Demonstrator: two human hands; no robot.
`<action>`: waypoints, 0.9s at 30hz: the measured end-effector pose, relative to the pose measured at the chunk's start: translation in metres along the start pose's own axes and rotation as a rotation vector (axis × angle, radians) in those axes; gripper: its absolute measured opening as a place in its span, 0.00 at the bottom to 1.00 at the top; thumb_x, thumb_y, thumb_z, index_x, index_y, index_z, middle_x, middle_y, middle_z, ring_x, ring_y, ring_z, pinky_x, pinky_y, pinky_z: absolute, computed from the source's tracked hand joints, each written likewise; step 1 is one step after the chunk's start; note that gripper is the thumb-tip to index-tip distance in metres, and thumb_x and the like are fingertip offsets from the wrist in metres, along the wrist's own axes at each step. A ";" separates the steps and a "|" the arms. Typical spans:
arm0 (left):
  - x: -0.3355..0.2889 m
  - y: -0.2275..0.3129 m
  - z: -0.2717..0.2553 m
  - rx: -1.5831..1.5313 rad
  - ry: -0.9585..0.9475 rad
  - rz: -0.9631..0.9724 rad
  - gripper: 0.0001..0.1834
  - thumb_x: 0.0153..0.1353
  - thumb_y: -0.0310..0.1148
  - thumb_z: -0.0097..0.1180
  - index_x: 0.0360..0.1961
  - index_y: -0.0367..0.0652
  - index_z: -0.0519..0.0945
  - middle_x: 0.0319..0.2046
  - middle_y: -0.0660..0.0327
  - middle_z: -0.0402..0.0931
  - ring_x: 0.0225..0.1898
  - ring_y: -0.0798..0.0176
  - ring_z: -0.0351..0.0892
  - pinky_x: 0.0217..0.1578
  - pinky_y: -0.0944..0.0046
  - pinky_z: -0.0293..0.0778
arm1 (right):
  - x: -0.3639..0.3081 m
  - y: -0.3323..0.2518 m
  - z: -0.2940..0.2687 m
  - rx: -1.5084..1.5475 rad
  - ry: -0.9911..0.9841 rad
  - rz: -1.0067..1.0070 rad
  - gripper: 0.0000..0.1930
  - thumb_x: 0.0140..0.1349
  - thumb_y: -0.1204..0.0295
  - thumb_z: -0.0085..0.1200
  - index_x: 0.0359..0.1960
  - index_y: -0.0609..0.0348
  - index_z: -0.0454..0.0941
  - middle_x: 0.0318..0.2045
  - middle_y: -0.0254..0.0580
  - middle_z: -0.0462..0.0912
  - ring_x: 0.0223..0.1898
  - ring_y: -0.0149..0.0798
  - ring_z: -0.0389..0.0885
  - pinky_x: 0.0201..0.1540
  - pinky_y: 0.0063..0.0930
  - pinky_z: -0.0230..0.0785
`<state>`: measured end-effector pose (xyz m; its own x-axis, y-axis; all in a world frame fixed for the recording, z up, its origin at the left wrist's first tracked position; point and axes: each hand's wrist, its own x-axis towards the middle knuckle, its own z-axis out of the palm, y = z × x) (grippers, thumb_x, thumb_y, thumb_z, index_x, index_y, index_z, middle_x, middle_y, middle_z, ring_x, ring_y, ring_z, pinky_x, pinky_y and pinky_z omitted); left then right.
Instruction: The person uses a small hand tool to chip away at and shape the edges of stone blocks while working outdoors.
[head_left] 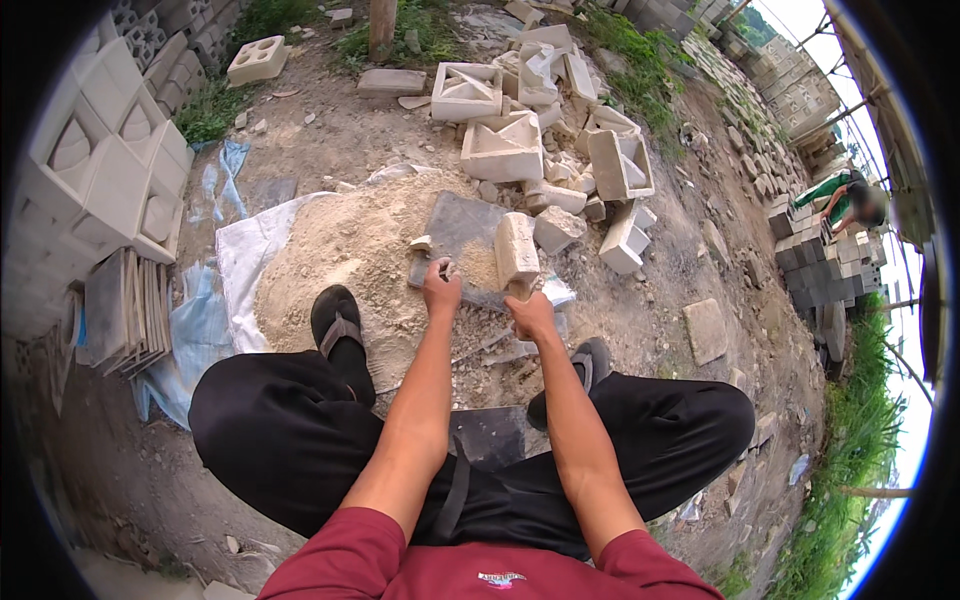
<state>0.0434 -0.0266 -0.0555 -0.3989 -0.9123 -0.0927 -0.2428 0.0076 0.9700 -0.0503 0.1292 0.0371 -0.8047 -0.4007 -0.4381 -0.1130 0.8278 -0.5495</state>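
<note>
In my right hand [531, 315] is the short handle of a mallet [516, 248] with a pale, dusty, block-shaped head. The head is over the right part of a dark flat slab [452, 222] that has crumbs and powder on it. My left hand [442, 287] is closed at the slab's near left edge; what its fingers hold is too small to make out. A small pale chunk [421, 243] lies just beyond it. Sandy pale powder [335, 240] is heaped left of the slab, partly on a white sheet [243, 270].
Broken pale blocks [502, 147] are piled beyond the slab. Stacked moulded blocks [110, 140] and thin boards [125, 310] stand at left, near a blue sheet [200, 325]. A flat stone [706, 331] lies at right. Another person [850, 200] bends over grey blocks [815, 262] farther right.
</note>
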 end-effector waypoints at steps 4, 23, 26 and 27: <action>-0.005 0.012 0.014 -0.004 -0.044 0.028 0.18 0.48 0.26 0.60 0.43 0.39 0.79 0.39 0.51 0.81 0.42 0.54 0.81 0.45 0.60 0.75 | -0.006 -0.012 0.015 0.308 0.190 -0.010 0.27 0.48 0.54 0.61 0.30 0.76 0.78 0.27 0.64 0.82 0.35 0.57 0.83 0.39 0.42 0.74; -0.001 0.015 -0.007 0.102 0.111 0.021 0.17 0.50 0.28 0.64 0.43 0.38 0.78 0.38 0.54 0.80 0.39 0.58 0.81 0.42 0.61 0.76 | -0.015 -0.029 0.033 -0.053 -0.051 -0.094 0.26 0.46 0.56 0.61 0.35 0.73 0.79 0.35 0.67 0.81 0.42 0.60 0.81 0.44 0.44 0.73; -0.003 0.017 -0.007 0.076 0.102 0.009 0.17 0.50 0.28 0.65 0.43 0.38 0.78 0.38 0.54 0.80 0.39 0.59 0.81 0.42 0.62 0.76 | -0.001 -0.039 0.022 0.050 -0.063 -0.045 0.27 0.45 0.55 0.62 0.33 0.74 0.79 0.33 0.67 0.81 0.40 0.59 0.82 0.43 0.43 0.73; -0.003 0.015 -0.008 0.083 0.093 -0.007 0.17 0.50 0.28 0.64 0.43 0.38 0.78 0.38 0.54 0.80 0.39 0.59 0.81 0.42 0.62 0.76 | -0.003 -0.042 0.023 0.080 0.004 -0.033 0.27 0.44 0.55 0.63 0.32 0.74 0.79 0.32 0.68 0.81 0.40 0.58 0.82 0.43 0.43 0.74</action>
<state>0.0477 -0.0264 -0.0388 -0.3146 -0.9463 -0.0742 -0.3191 0.0318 0.9472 -0.0299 0.0869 0.0448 -0.8034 -0.4255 -0.4166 -0.0924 0.7802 -0.6187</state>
